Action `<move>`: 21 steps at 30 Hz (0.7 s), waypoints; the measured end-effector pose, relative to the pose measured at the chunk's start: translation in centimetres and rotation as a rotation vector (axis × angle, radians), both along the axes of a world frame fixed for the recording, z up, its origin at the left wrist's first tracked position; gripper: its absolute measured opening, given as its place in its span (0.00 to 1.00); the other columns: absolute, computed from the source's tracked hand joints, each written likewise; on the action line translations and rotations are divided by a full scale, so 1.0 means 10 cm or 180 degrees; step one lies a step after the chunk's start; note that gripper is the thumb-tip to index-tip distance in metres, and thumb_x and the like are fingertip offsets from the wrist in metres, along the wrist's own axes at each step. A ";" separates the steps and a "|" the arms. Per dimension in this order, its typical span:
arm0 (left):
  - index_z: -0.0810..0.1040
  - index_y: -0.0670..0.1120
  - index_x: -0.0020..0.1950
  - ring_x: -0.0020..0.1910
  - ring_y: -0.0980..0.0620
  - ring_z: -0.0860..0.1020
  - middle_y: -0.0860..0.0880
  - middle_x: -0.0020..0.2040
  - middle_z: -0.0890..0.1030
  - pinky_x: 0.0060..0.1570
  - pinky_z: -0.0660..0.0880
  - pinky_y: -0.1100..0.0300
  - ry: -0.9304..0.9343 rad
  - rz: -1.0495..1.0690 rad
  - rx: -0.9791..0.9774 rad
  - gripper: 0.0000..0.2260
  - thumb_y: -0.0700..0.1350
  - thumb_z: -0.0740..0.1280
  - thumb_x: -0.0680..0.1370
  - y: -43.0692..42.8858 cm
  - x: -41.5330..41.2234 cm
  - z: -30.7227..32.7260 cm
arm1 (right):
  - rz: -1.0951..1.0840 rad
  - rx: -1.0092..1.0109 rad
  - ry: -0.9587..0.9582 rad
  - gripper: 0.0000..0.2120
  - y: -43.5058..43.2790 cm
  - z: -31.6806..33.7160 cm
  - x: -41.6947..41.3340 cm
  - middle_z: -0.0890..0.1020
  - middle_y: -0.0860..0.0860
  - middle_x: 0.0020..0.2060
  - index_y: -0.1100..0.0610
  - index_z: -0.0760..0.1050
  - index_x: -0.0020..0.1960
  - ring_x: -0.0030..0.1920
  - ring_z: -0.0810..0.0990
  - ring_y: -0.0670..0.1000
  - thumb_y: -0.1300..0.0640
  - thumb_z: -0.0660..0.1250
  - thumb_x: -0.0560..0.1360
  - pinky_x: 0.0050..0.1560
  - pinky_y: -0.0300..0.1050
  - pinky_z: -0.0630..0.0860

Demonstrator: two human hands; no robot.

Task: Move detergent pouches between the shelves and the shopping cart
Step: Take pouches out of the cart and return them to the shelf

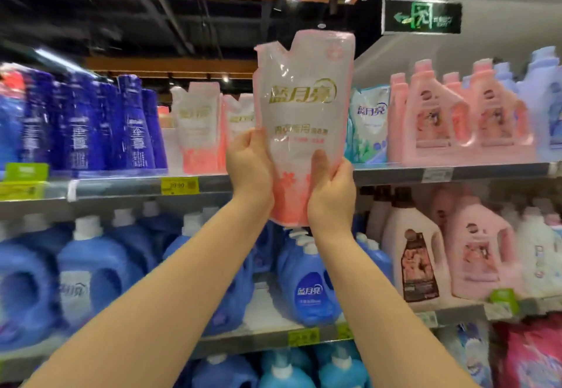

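A white and pink detergent pouch (304,108) with gold lettering stands upright in the air in front of the top shelf (127,185). My left hand (248,165) grips its lower left edge. My right hand (330,191) grips its lower right side, thumb on the front. Two matching pouches (199,127) stand on the top shelf just behind and to the left. The shopping cart is out of view.
Dark blue bottles (85,126) fill the top shelf's left, a white and green pouch (368,126) and pink jugs (456,120) its right. Blue jugs (88,269) and pink jugs (474,251) crowd the shelf below. A green exit sign (421,18) hangs overhead.
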State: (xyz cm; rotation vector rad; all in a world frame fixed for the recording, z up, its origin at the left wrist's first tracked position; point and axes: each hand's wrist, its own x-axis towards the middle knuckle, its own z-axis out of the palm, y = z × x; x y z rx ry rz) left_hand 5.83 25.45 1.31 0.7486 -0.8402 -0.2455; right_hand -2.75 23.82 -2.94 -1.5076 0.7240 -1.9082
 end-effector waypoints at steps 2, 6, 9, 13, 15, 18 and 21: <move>0.73 0.47 0.33 0.40 0.45 0.76 0.42 0.38 0.76 0.48 0.76 0.42 -0.0162 0.0233 -0.0045 0.14 0.46 0.60 0.78 -0.17 0.19 0.14 | 0.0079 -0.0126 0.0112 0.16 -0.23 0.14 0.18 0.74 0.43 0.39 0.57 0.69 0.54 0.39 0.73 0.45 0.44 0.58 0.79 0.34 0.36 0.63; 0.77 0.49 0.40 0.48 0.46 0.80 0.45 0.44 0.81 0.52 0.78 0.46 -0.0390 0.0515 -0.0037 0.13 0.47 0.56 0.81 -0.58 0.48 0.45 | 0.0262 -0.0282 0.0292 0.20 -0.79 0.46 0.47 0.74 0.48 0.45 0.60 0.70 0.57 0.46 0.72 0.48 0.43 0.57 0.79 0.45 0.41 0.65; 0.74 0.49 0.41 0.44 0.50 0.79 0.46 0.42 0.80 0.52 0.78 0.51 -0.0311 0.0489 -0.0181 0.13 0.44 0.55 0.82 -0.82 0.56 0.65 | 0.0463 -0.0368 0.0352 0.22 -1.23 0.71 0.68 0.74 0.49 0.46 0.61 0.70 0.59 0.47 0.72 0.50 0.43 0.57 0.79 0.49 0.43 0.68; 0.63 0.52 0.34 0.35 0.58 0.69 0.54 0.34 0.69 0.39 0.72 0.68 -0.0056 0.0635 -0.0324 0.17 0.40 0.55 0.82 -1.13 0.64 0.80 | 0.0683 -0.0437 0.0574 0.22 -1.69 0.97 0.95 0.77 0.55 0.49 0.64 0.68 0.60 0.50 0.75 0.54 0.44 0.57 0.79 0.54 0.47 0.71; 0.64 0.52 0.34 0.34 0.60 0.69 0.55 0.35 0.69 0.39 0.72 0.71 0.0082 0.0734 -0.0261 0.16 0.41 0.54 0.82 -1.32 0.81 0.86 | 0.0737 -0.0338 0.0867 0.23 -1.87 1.05 1.10 0.77 0.58 0.58 0.64 0.66 0.64 0.58 0.75 0.57 0.45 0.55 0.80 0.54 0.44 0.68; 0.71 0.50 0.36 0.46 0.48 0.78 0.48 0.42 0.78 0.48 0.78 0.58 0.0238 0.0847 0.0013 0.15 0.43 0.55 0.81 -1.61 1.13 0.87 | 0.0885 -0.0131 0.1223 0.25 -2.09 1.12 1.31 0.74 0.60 0.62 0.64 0.63 0.66 0.62 0.73 0.60 0.45 0.53 0.80 0.62 0.51 0.69; 0.77 0.48 0.41 0.52 0.43 0.79 0.43 0.52 0.80 0.54 0.78 0.46 0.0187 0.0858 0.0194 0.12 0.46 0.56 0.80 -1.93 1.51 0.79 | 0.0814 -0.0002 0.1512 0.26 -2.25 1.11 1.46 0.73 0.61 0.64 0.64 0.62 0.68 0.64 0.71 0.61 0.45 0.53 0.81 0.63 0.51 0.68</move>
